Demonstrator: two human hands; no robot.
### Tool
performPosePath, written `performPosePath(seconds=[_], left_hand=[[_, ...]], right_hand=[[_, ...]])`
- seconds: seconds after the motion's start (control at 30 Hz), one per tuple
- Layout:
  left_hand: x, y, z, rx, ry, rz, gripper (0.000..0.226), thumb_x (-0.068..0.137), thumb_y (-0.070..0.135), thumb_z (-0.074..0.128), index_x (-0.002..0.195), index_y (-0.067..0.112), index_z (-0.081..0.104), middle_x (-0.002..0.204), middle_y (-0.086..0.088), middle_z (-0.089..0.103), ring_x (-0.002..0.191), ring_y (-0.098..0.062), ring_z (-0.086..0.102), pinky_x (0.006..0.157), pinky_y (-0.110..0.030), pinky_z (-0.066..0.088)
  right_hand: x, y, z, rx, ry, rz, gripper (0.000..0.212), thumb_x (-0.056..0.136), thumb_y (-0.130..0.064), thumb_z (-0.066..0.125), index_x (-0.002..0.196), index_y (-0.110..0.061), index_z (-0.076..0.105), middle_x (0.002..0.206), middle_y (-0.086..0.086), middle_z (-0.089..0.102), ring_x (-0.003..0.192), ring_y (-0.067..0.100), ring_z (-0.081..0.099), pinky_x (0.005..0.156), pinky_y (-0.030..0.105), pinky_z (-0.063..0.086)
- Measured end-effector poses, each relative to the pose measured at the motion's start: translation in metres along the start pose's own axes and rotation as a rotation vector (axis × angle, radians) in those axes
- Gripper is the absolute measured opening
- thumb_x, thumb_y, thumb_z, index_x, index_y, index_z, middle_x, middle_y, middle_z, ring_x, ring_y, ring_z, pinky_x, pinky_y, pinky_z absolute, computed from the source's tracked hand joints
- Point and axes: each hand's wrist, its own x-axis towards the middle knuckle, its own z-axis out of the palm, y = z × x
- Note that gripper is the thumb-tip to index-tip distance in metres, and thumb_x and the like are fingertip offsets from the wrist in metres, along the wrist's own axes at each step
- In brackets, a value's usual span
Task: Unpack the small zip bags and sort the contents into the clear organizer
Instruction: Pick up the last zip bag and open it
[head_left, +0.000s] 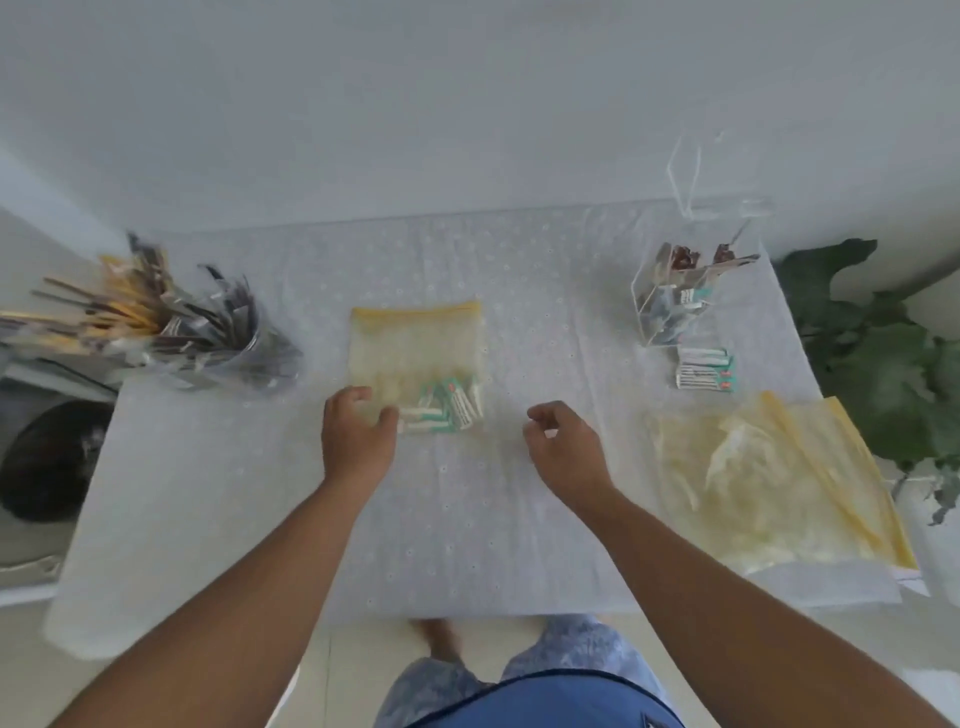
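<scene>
Your left hand (358, 436) covers the zip bag's (415, 353) near corner, the sachets' (441, 410) print blurs, and the organizer's (680, 291) contents stay indistinct.
</scene>
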Motion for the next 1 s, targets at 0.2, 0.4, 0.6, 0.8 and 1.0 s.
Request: performPosePath(seconds=[0.2,0.4,0.6,0.8,1.0], left_hand=[[0.039,-0.005,-0.013,-0.242,-0.095,-0.257,0.067,0.081,0.035,0.071,0.137,0.004,0.052,0.140,-0.018,0.058,0.117,-0.039,0.063,0.088,-0.046,0.055],[0.037,-0.009,-0.016,-0.507,-0.218,-0.354,0.052,0.090,0.024,0.077,0.136,0.011,0.055,0.094,-0.007,0.065,0.061,-0.018,0.055,0.062,-0.033,0.049],[0.009,0.007,-0.025,-0.434,-0.423,-0.196,0.026,0.092,0.028,0.074,0.099,0.003,0.068,0.086,-0.009,0.069,0.049,-0.016,0.044,0.053,-0.030,0.038],[-0.054,0.036,-0.013,-0.291,-0.463,0.134,0.013,0.088,0.031,0.076,0.088,0.022,0.067,0.066,0.011,0.070,0.052,-0.004,0.061,0.052,-0.021,0.046],[-0.107,0.044,0.010,0.301,-0.161,0.528,0.046,0.088,0.036,0.071,0.050,0.021,0.050,0.042,0.014,0.024,0.037,-0.010,0.034,0.044,-0.020,0.024]], right_hand=[[0.045,-0.046,0.049,0.131,-0.113,0.133,0.031,0.094,-0.037,0.065,0.120,-0.020,0.061,0.099,-0.003,0.068,0.075,0.020,0.070,0.061,0.031,0.056],[0.044,-0.041,0.056,0.006,-0.048,0.128,0.014,0.094,-0.031,0.063,0.107,-0.027,0.061,0.093,-0.007,0.067,0.076,0.012,0.064,0.064,0.028,0.051],[0.045,-0.040,0.023,0.102,0.006,0.030,0.011,0.094,-0.015,0.061,0.099,-0.023,0.067,0.084,-0.008,0.064,0.072,0.014,0.060,0.063,0.028,0.048],[0.049,-0.041,-0.024,0.092,-0.038,0.004,0.033,0.095,-0.018,0.065,0.128,-0.023,0.065,0.122,-0.006,0.066,0.106,0.019,0.066,0.099,0.046,0.054],[0.000,-0.059,-0.066,0.084,0.163,-0.110,0.033,0.098,-0.054,0.055,0.100,-0.023,0.065,0.094,-0.008,0.071,0.084,0.007,0.065,0.080,0.035,0.054]])
